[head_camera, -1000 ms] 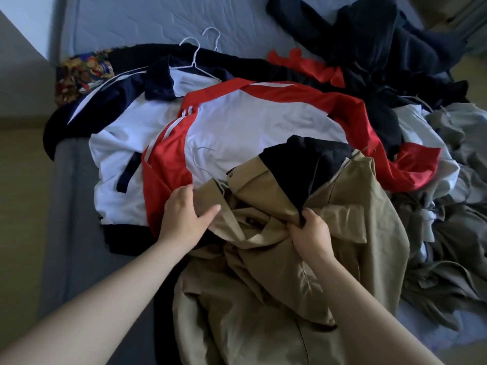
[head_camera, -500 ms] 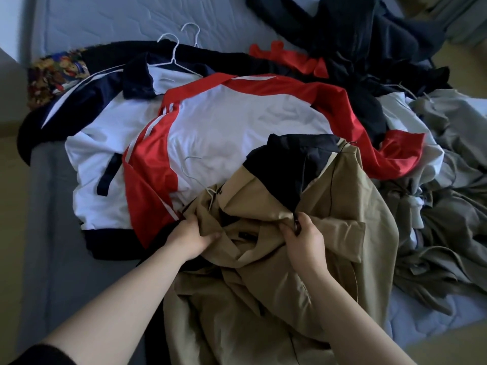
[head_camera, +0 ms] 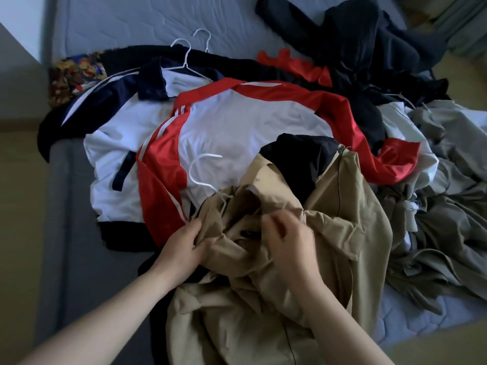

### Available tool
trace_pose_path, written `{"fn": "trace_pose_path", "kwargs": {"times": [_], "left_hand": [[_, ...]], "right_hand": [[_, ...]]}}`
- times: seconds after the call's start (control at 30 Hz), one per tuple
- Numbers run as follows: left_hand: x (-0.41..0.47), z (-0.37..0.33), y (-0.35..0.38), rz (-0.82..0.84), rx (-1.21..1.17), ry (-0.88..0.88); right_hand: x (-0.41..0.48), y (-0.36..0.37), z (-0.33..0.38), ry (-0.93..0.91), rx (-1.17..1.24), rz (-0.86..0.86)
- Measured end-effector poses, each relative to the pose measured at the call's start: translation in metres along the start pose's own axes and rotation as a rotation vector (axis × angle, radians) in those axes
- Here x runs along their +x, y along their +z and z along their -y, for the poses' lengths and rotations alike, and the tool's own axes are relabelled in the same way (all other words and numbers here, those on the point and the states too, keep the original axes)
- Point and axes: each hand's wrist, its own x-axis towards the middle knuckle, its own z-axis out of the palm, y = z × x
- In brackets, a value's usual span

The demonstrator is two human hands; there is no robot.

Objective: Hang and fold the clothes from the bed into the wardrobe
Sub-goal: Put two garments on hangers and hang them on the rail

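Coat (head_camera: 342,246): tan and crumpled, at the near edge of the bed (head_camera: 118,19) and draped over it; black lining shows at its far end.
Left hand (head_camera: 184,246): grips a fold on the coat's left side, fingers curled round the cloth.
Right hand (head_camera: 290,241): on the coat's bunched middle, near the left hand; it is blurred with fingers bent, so I cannot tell whether it pinches cloth.
Coat hanger (head_camera: 196,177): white, its hook lying on the red jacket and its neck running into the coat.
Red jacket (head_camera: 237,127): red and white, spread mid-bed, partly under the coat.
Navy jacket (head_camera: 110,143): navy and white, toward the left edge, partly under the red jacket.
Far hangers (head_camera: 184,56): 2 white hooks beyond the navy collar.
Dark clothes (head_camera: 369,48): heaped toward the far right corner.
Grey clothes (head_camera: 448,206): piled along the right edge.
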Motion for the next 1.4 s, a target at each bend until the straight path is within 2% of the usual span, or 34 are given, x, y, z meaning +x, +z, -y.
{"fn": "trace_pose_path", "kwargs": {"times": [0.07,0.17,0.3,0.43,0.6,0.73,0.83,0.97,1.1,1.27,1.4], "left_hand": [[-0.013,-0.014,-0.004,0.015,-0.007,0.058],[-0.028,-0.033,-0.01,0.038,0.047,0.165],[-0.041,-0.05,-0.014,0.064,0.083,0.189],[-0.057,-0.07,-0.019,-0.029,0.036,0.182],[-0.068,-0.091,-0.02,-0.056,-0.039,0.148],[-0.081,-0.119,-0.002,0.084,0.014,0.192],[-0.084,-0.141,0.01,0.067,-0.031,0.171],[-0.082,-0.16,0.014,0.036,0.049,0.204],[-0.077,-0.17,0.02,0.007,0.143,0.203],[-0.067,-0.169,0.039,0.011,0.19,0.189],[-0.06,-0.171,0.054,0.023,0.235,0.166]], "right_hand": [[-0.003,0.004,0.019,0.06,0.08,0.157],[0.004,0.001,0.047,0.188,0.235,0.162],[0.008,-0.011,0.062,0.375,0.511,0.243],[-0.001,-0.034,0.062,0.527,0.759,0.169],[-0.015,-0.087,0.052,0.564,0.913,0.057],[-0.032,-0.128,0.047,0.513,0.973,-0.064],[-0.036,-0.15,0.049,0.482,0.994,-0.147],[-0.045,-0.184,0.041,0.484,0.845,-0.234],[-0.059,-0.202,0.018,0.559,0.67,-0.28],[-0.07,-0.212,-0.017,0.686,0.679,-0.387],[-0.067,-0.219,-0.036,0.723,0.736,-0.346]]}}
